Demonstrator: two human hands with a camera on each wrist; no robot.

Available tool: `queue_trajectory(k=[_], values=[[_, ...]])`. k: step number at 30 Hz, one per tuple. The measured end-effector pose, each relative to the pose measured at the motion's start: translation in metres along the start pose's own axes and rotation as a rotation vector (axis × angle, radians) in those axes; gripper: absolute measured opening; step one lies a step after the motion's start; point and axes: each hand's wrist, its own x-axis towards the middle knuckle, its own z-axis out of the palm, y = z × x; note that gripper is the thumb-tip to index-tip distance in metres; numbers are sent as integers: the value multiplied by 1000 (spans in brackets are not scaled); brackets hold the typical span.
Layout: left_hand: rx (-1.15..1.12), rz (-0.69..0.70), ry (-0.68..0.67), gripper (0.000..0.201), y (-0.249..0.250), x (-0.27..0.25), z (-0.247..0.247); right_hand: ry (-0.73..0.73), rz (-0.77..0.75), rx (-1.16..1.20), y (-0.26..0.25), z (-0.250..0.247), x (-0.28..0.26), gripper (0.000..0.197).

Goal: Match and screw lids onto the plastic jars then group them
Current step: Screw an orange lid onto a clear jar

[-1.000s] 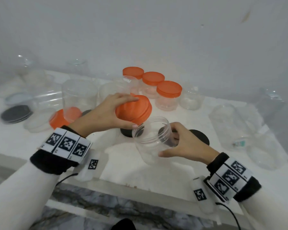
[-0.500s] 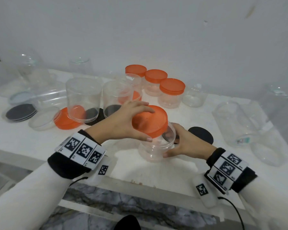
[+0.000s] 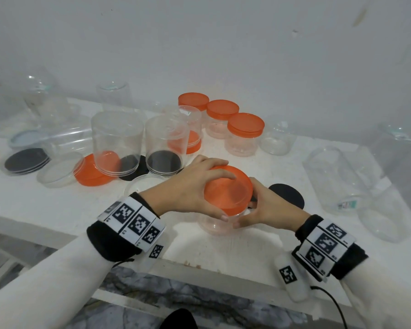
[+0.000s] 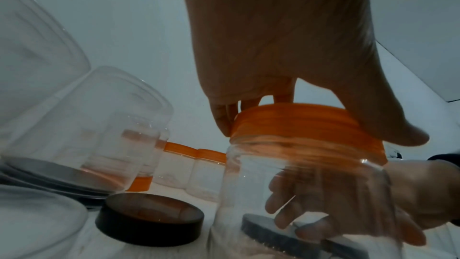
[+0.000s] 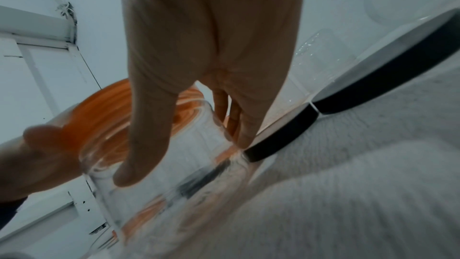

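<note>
Fingers of the left hand (image 3: pixel 188 186) curl over the orange lid (image 3: pixel 228 187), thumb on the near rim and fingertips (image 4: pixel 221 123) on the far edge, so the lid is clamped from above. It sits on the mouth of the clear jar (image 3: pixel 217 223), which stands on the white table (image 3: pixel 45 200) just inside the front edge. To the right, the right hand (image 3: pixel 268 205) wraps the jar's wall, thumb in front and fingers seen through the plastic behind. A black lid (image 3: pixel 288 194) lies just beyond that hand.

To do this step well, I would keep the lid level on the threads before turning; a tilted start probably cross-threads. The right hand should brace firmly without squeezing, since thin plastic likely flexes. Turn from the left wrist, regripping in short arcs until it feels snug.
</note>
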Motion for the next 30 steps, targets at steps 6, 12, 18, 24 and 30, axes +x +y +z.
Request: queue_trajectory(k=[6, 12, 18, 24, 30], values=[[-54, 16, -9, 92, -7, 0, 6, -48, 2, -26, 2, -1, -1, 92], [-529, -73, -52, 129, -25, -11, 7, 2, -99, -229, -27, -28, -10, 127], [-794, -152, -238, 135, -39, -11, 16, -98, -156, -687, -74, -33, -7, 100], [-896, -156, -251, 111, -37, -4, 18, -194, -96, -927, -90, -8, 6, 103], [-813, -168, -293, 80, -34, 3, 15, -338, -106, -1053, -102, -2, 15, 103]])
